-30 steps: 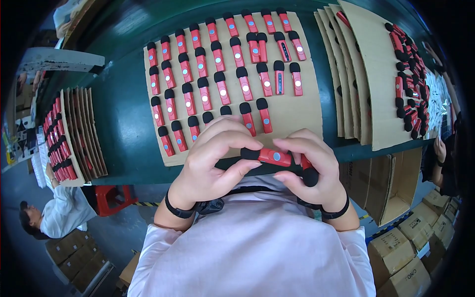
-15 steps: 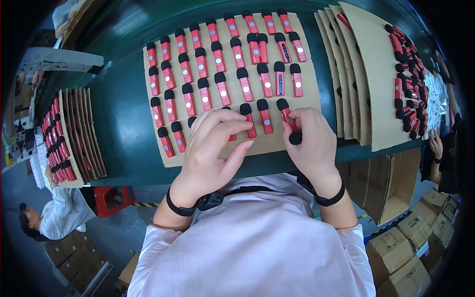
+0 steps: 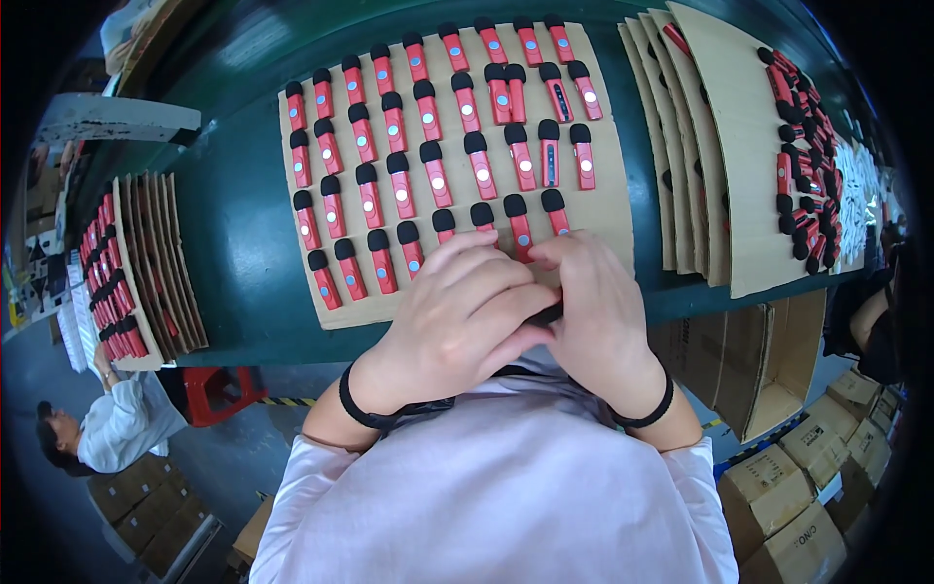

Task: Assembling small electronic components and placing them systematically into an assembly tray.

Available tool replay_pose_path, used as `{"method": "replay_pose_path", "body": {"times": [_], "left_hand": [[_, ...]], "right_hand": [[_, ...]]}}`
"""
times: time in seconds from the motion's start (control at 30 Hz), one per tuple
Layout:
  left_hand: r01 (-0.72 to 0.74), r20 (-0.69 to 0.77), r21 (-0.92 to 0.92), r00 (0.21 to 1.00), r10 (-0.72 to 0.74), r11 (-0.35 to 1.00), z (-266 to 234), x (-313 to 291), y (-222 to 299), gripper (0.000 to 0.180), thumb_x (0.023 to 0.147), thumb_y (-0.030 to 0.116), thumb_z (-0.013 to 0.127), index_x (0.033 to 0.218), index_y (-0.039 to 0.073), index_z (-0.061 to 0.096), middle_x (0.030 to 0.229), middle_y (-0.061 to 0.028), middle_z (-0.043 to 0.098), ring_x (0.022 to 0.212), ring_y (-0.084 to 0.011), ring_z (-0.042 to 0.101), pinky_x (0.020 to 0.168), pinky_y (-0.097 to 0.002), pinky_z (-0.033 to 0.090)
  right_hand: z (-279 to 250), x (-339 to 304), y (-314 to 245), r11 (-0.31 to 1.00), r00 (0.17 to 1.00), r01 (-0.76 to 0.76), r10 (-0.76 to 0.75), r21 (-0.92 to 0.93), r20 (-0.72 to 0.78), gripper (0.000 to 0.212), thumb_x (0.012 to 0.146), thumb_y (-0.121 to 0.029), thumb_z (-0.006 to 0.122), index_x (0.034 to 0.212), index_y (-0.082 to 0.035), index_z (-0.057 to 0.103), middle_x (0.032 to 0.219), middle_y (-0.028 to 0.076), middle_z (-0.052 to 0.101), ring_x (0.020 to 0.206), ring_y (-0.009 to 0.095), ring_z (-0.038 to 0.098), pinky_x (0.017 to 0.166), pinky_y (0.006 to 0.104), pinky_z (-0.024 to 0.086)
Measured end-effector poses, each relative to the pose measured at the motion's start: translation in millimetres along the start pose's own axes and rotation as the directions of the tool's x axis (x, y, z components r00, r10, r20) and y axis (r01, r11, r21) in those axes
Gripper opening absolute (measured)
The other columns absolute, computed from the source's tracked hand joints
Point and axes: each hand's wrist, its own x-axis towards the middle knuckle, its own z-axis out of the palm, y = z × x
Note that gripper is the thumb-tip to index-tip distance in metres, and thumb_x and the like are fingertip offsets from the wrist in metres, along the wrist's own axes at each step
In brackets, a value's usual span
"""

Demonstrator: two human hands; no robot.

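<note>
My left hand [image 3: 462, 311] and my right hand [image 3: 601, 307] meet near the front edge of a cardboard sheet [image 3: 608, 219]. Between their curled fingers is a small microphone; only its black foam end [image 3: 547, 314] shows, and its body is hidden. Rows of red clip-on microphones [image 3: 484, 165] with black foam tops lie on the sheet, most with a pale round spot facing up. Two of them, including one microphone [image 3: 552, 156] at the right, show a dark strip instead. My fingers partly cover the front row.
Layered cardboard sheets with microphones [image 3: 141, 268] stand at the left of the green table [image 3: 238, 243]. At the right, another cardboard sheet [image 3: 744, 195] carries a heap of red microphones [image 3: 808, 175]. Cartons [image 3: 778, 487] are on the floor at right; a person [image 3: 126, 419] is at left.
My hands have come together, the right moving left and toward me with the microphone, the left moving right to close on it. More of the front row at left is uncovered.
</note>
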Motion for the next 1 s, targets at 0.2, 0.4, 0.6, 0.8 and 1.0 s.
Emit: {"method": "replay_pose_path", "body": {"times": [0.2,0.4,0.6,0.8,1.0], "left_hand": [[0.028,-0.117,-0.175,0.992,-0.049,0.984,-20,-9,-7,0.035,0.072,0.009,0.080,0.104,0.004,0.066,0.095,-0.0096,0.066,0.087,-0.0276,0.064,0.092,-0.0473,0.047],[0.052,-0.166,-0.286,0.981,-0.103,0.957,-20,-16,-6,0.033,0.074,0.006,0.079,0.103,0.002,0.065,0.094,-0.0113,0.068,0.088,-0.0274,0.065,0.090,-0.0494,0.048],[0.068,-0.165,-0.318,0.978,-0.126,0.946,-17,-17,-5,0.031,0.075,0.005,0.078,0.102,0.002,0.064,0.095,-0.0114,0.068,0.089,-0.0282,0.066,0.092,-0.0497,0.048],[0.037,-0.215,-0.318,0.970,-0.110,0.947,-15,-16,-3,0.029,0.074,0.002,0.077,0.100,0.003,0.064,0.095,-0.0110,0.068,0.088,-0.0275,0.066,0.092,-0.0511,0.048],[0.004,-0.230,-0.260,0.971,-0.066,0.965,-11,-12,-1,0.029,0.073,-0.001,0.075,0.098,0.004,0.063,0.093,-0.0105,0.068,0.087,-0.0275,0.065,0.092,-0.0519,0.048]], "right_hand": [[-23,0,-1,0.903,0.996,-0.064,0.030,0.424,0.086,0.043,0.073,-0.002,0.079,0.110,-0.001,0.059,0.091,0.011,0.060,0.082,0.023,0.061,0.068,0.0303,0.048],[-23,-3,4,0.844,0.999,0.012,-0.037,0.536,0.036,0.034,0.075,-0.001,0.079,0.105,0.001,0.063,0.092,0.010,0.061,0.081,0.019,0.058,0.067,0.0278,0.045],[-21,-7,4,0.815,0.999,0.034,-0.040,0.578,-0.002,0.036,0.076,0.000,0.078,0.108,0.001,0.062,0.096,0.011,0.061,0.084,0.019,0.058,0.071,0.0279,0.046],[-22,-7,-2,0.669,0.986,-0.159,0.071,0.726,0.151,0.033,0.084,-0.003,0.072,0.114,0.002,0.057,0.104,0.009,0.060,0.092,0.016,0.059,0.082,0.0277,0.048],[-14,-8,-11,0.488,0.947,-0.319,0.177,0.813,0.266,0.027,0.092,-0.007,0.064,0.116,0.002,0.055,0.108,0.008,0.059,0.093,0.012,0.059,0.085,0.0263,0.048]]}}
